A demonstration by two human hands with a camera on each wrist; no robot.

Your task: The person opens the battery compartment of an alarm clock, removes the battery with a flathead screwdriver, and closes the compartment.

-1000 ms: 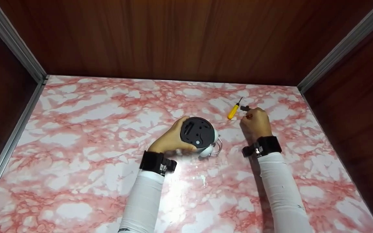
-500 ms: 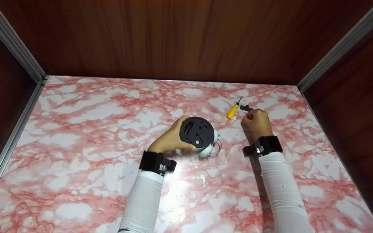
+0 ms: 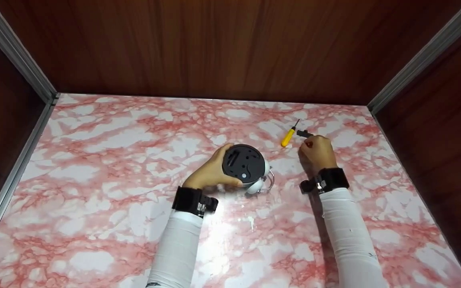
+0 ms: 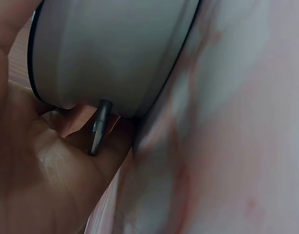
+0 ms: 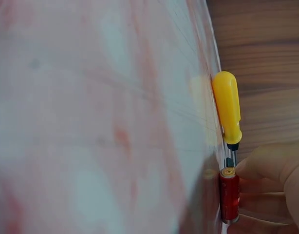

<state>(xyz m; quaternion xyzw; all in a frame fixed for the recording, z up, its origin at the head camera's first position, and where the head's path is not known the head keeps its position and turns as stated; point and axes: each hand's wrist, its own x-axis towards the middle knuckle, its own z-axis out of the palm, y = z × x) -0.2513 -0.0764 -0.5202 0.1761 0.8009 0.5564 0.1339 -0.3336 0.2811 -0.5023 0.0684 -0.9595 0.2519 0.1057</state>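
Glare whitens the tabletop [image 3: 220, 248]; both wrist views look dim, hazy.

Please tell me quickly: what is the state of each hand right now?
Left hand: closed, gripping the alarm clock at its side.
Right hand: closed, pinching a red battery.

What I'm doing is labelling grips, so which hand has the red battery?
The right hand: it holds the red battery near the yellow screwdriver, whereas the left hand grips the round alarm clock.
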